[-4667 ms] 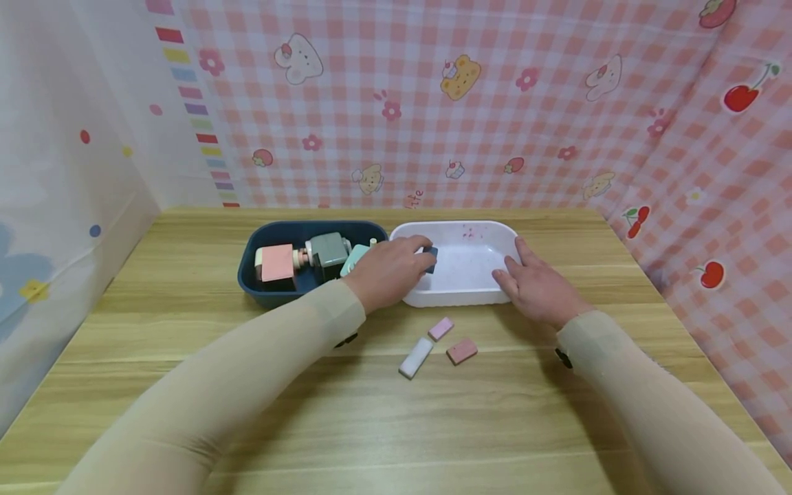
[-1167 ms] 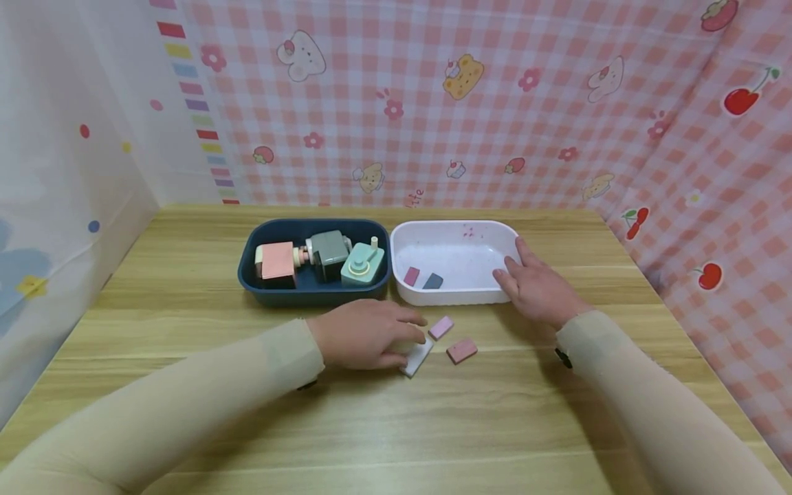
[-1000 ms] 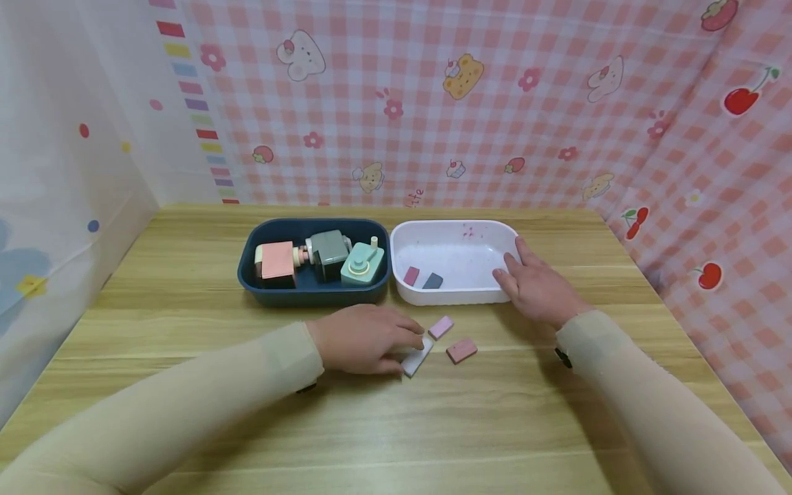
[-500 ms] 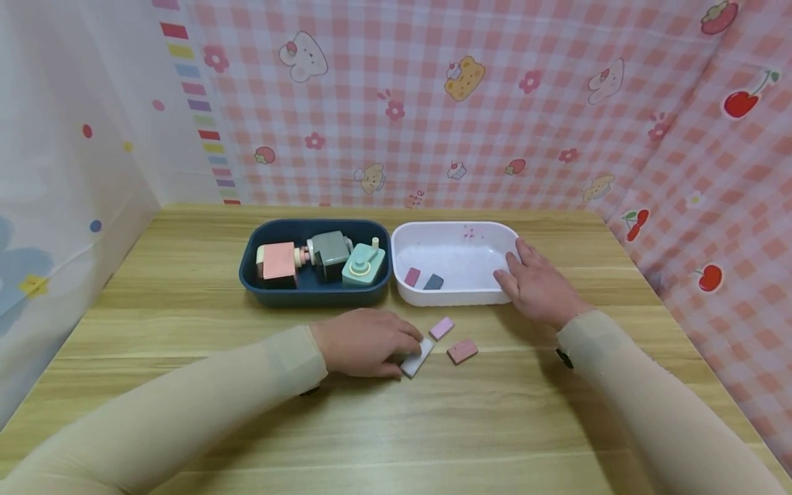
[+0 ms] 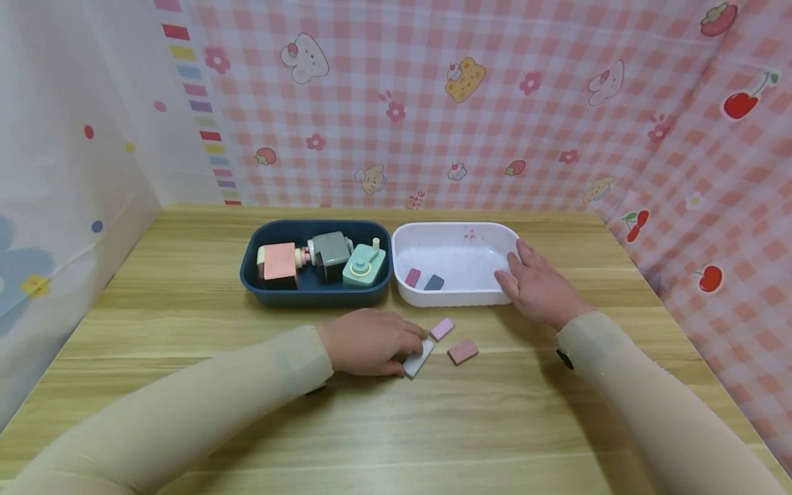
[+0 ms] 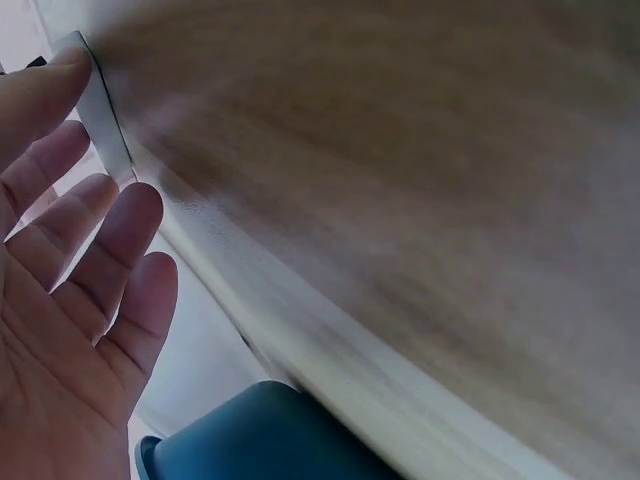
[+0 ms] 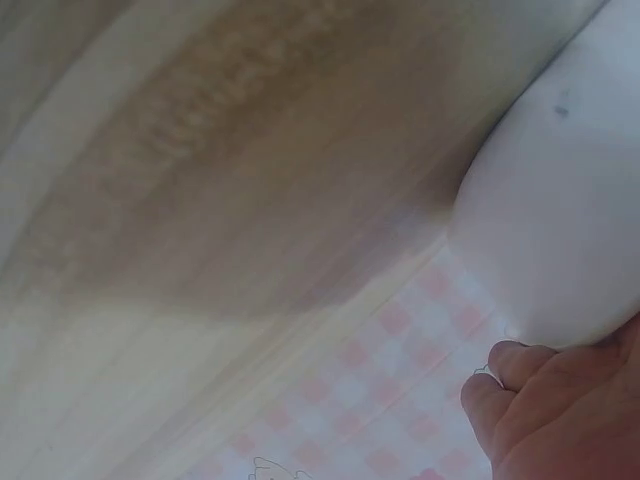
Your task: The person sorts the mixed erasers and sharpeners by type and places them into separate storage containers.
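Across the wood-grain surface (image 5: 383, 440): navy tub (image 5: 322, 298) right beside white tub (image 5: 454, 298), and nearer, lilac block (image 5: 442, 329), pink block (image 5: 463, 353), plus a partly hidden white block (image 5: 419, 360), seemingly lying flat!

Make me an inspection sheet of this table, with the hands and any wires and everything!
Surface: wood-look tabletop, light and streaky.
Job's things: white block, lilac block and dusty-pink block lie on the tabletop; dark-pink block and grey-blue block lie in the white tub.
Clutter: blue tub beside the white one holds a pink toy, grey toy and mint toy.
Left grip: at the white block; cannot tell if it pinches it.
Right grip: rests on the white tub's right end.
Cables: nothing seen.
Surroundings: pink checked cloth with cartoon prints behind and on the right; pale dotted cloth on the left.
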Tool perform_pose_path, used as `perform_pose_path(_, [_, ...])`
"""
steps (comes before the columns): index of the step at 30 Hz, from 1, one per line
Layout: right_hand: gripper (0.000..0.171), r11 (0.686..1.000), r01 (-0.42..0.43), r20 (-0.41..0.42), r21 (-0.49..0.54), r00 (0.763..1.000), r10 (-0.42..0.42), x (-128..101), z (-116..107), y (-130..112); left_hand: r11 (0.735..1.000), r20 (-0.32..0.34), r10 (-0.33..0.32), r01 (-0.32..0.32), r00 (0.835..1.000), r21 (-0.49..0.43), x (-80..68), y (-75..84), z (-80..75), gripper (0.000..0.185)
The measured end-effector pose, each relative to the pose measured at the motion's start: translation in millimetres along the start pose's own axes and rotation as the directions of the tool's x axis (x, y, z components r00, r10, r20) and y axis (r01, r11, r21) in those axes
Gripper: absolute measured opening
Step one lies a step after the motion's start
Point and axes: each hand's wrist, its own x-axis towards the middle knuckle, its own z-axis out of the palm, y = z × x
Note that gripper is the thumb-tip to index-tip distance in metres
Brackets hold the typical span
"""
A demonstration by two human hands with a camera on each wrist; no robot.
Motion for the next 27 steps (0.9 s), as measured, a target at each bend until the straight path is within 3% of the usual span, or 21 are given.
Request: perform_pose_path(27, [0.080,1.000,-0.002,-0.002,-0.008,1.000,0.002,-0.5,1.4,-0.1,0.999,0.027,-0.021,0.022,0.999,-0.033,4.0,1.7,-3.7,0.033])
